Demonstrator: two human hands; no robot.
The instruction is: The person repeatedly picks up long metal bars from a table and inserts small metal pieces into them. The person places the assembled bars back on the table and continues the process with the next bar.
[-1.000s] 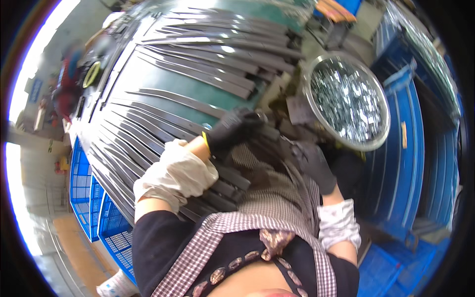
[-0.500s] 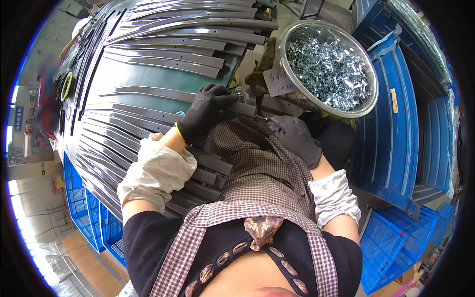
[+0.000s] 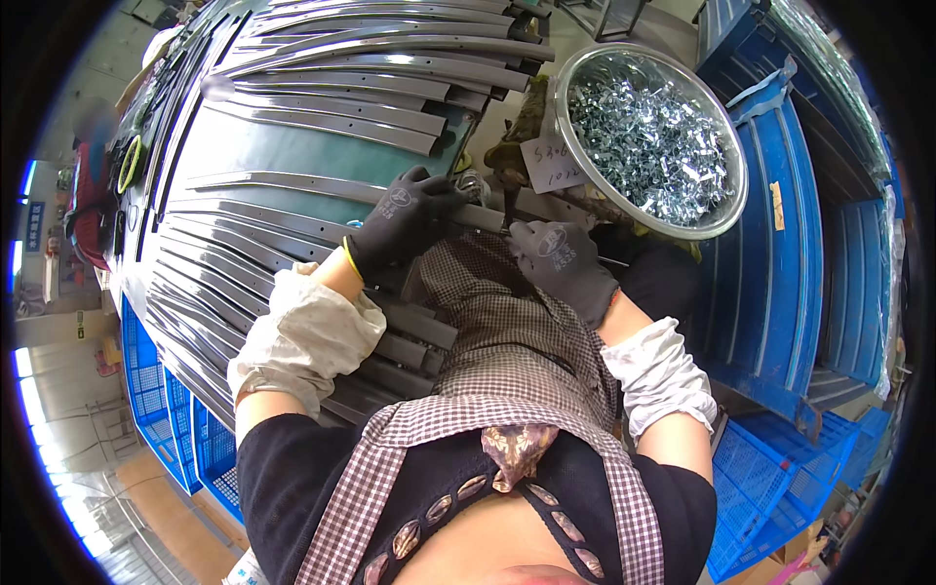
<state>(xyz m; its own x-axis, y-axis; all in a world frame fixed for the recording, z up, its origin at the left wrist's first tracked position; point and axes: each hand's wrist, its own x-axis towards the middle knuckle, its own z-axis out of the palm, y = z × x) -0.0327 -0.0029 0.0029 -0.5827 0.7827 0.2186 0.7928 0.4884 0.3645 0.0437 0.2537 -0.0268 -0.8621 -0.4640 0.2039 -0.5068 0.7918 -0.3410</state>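
My left hand [image 3: 409,216], in a black glove, is closed around a long dark grey strip [image 3: 283,182] near its right end. The strip lies across the green-topped table and reaches past its edge over my lap. At that end my right hand [image 3: 564,261], in a dark grey glove, is closed with its fingertips against the strip's tip. A thin rod [image 3: 614,261] shows beside the right hand; whether it is held cannot be made out. Many similar strips [image 3: 229,268] lie side by side left of my hands, and more strips [image 3: 370,63] lie at the far side.
A round clear tub [image 3: 738,185] of small shiny metal clips stands at the far right, with a handwritten paper card [image 3: 552,164] beside it. Blue metal bins [image 3: 756,253] line the right. Blue plastic crates [image 3: 765,478] stand at the lower right, others [image 3: 180,419] at left.
My right hand has moved left and slightly up, bringing its fingers to the strip's end. The left hand keeps its grip almost in place.
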